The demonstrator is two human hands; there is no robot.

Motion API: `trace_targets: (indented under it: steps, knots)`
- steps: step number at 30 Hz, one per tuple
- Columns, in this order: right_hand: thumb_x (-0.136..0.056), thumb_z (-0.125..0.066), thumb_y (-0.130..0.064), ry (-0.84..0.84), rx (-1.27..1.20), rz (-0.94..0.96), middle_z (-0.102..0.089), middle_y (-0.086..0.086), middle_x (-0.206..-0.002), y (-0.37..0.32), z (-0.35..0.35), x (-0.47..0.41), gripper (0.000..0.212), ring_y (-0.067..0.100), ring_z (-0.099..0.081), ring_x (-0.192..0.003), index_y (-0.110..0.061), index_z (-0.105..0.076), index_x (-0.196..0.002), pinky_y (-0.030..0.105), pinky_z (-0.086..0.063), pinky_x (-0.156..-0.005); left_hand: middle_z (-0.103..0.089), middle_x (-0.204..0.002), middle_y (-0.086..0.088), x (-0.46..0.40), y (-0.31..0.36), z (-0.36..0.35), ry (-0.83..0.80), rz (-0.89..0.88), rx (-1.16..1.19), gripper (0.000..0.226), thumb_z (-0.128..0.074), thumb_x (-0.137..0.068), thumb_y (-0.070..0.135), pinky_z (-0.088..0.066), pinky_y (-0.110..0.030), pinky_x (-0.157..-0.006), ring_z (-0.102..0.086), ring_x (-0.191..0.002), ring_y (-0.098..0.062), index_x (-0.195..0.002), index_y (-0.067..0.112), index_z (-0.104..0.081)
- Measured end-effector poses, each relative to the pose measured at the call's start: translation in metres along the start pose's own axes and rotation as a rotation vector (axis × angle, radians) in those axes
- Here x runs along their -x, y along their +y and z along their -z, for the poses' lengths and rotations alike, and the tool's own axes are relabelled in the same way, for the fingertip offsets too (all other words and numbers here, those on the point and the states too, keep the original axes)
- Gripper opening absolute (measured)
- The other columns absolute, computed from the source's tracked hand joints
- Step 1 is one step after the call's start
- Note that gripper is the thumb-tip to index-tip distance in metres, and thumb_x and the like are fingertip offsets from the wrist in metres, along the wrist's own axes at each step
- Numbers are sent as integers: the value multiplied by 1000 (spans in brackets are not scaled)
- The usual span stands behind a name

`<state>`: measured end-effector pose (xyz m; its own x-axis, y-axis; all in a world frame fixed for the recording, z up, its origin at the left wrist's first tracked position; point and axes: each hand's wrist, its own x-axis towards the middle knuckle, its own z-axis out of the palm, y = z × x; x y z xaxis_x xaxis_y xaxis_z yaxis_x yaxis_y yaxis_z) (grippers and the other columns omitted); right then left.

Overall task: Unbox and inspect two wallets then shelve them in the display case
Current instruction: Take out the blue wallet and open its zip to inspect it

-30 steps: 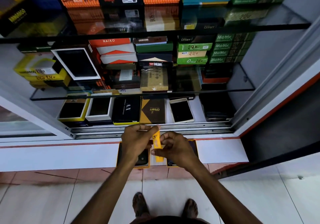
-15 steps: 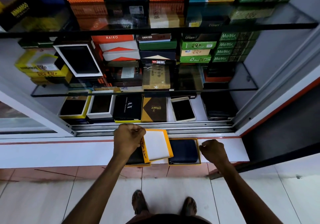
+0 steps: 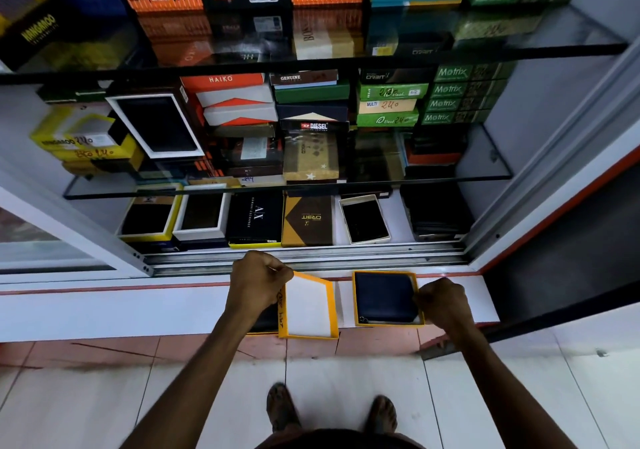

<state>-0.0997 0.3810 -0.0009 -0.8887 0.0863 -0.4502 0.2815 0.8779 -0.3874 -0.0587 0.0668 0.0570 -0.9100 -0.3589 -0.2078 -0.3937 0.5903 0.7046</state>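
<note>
- Head view: left hand [image 3: 258, 280] grasps yellow lid [image 3: 308, 306] by its 11 o'clock corner.
- Right hand [image 3: 441, 301] clenched on open box [image 3: 356, 296] edge, 3 o'clock side.
- Dark wallet [image 3: 384, 296] lies inside.

2 hands – left hand [image 3: 258, 284], right hand [image 3: 441, 301] – 2 yellow boxes [image 3: 388, 273], 1 lifted lid [image 3: 308, 304], 4 green Motrix boxes [image 3: 450, 95].

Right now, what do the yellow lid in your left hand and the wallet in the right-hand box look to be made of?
Yellow lid: looks like thin cardboard, with a matt white inside, a yellow printed rim and sharp folded corners. Wallet: dark navy with a soft low sheen, so leather or an imitation; I cannot tell which. Its yellow box seems to be the same card.
</note>
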Motion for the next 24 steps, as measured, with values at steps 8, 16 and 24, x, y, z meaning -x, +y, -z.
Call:
trace_targets:
  steps: [8, 16, 24]
  knots:
    - [-82, -66, -16, -1, -93, 44, -61, 9, -56, 3, 17, 3, 35, 23, -62, -62, -9, -59, -49, 28, -43, -57, -72, -73, -12, -7, 11, -62, -149, 95, 122, 9, -71, -83, 11, -59, -29, -45, -68, -48, -18, -87, 4, -75]
    - [-84, -66, -18, -14, -119, 43, -72, 17, -70, -8, 2, 4, 27, 28, -71, -73, -2, -72, -63, 33, -55, -71, -78, -79, -13, -16, 8, -114, -71, 152, 235, 7, -74, -76, 12, -62, -51, -72, -74, -74, -28, -71, 17, -75]
    - [-81, -74, -14, 40, -311, 21, -77, 11, -78, -5, -14, 3, 8, 22, -76, -66, -6, -76, -80, 25, -60, -64, -66, -98, -11, -1, 18, -112, -165, 212, 298, 24, -57, -87, 2, -59, -49, -84, -66, -96, -32, -84, 26, -58]
